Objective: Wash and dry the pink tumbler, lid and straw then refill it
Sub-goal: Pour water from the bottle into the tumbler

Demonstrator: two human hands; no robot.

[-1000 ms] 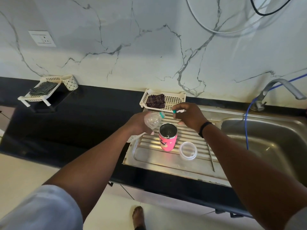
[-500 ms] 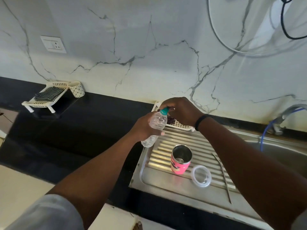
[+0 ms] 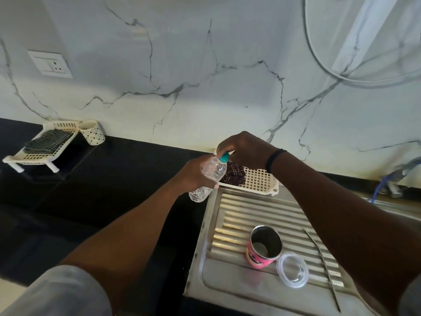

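Head view: the pink tumbler (image 3: 264, 247) stands upright and open on the ribbed steel drainboard (image 3: 230, 277) in the lower right of the frame. The clear lid (image 3: 292, 269) lies flat, touching the tumbler's lower right side. The metal straw (image 3: 323, 267) lies on the ribs right of the lid, apart from it. Above centre, the left hand (image 3: 193, 176) grips a clear plastic bottle (image 3: 209, 176), fingers wrapped round its body, bottle tilted with the neck toward upper right. The right hand (image 3: 246, 149) pinches the teal cap (image 3: 224, 157) on the bottle neck with curled fingertips. Behind the hands, a white basket (image 3: 259, 181) holding a dark checked cloth (image 3: 234, 176) sits at the drainboard's far edge. At upper left, a white rack (image 3: 29, 158) and a patterned cup (image 3: 92, 132) stand on the black counter (image 3: 102, 190).
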